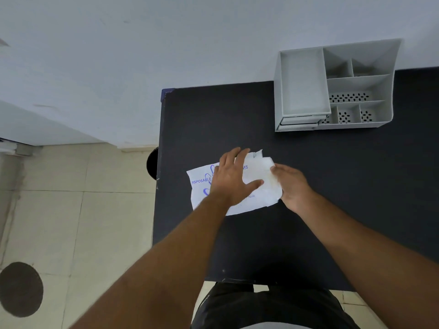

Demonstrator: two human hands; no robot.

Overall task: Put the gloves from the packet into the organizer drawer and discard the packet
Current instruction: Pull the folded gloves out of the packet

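Observation:
A white packet [202, 184] with blue "DISPOSABLE" print lies flat on the black table [237, 119]. My left hand [231, 179] rests palm-down on its middle, fingers spread. Translucent gloves [266, 179] stick out of the packet's torn right end, and my right hand [291, 186] grips them there. At the table's far right stands the grey organizer [384, 115], its top drawer [303, 84] pulled out and holding nothing I can see.
The table's left edge [159, 162] drops to a tiled floor. A dark round object [152, 163] sits just beyond that edge, and a dark round patch [20, 289] marks the floor at lower left. A pale wall stands behind the table.

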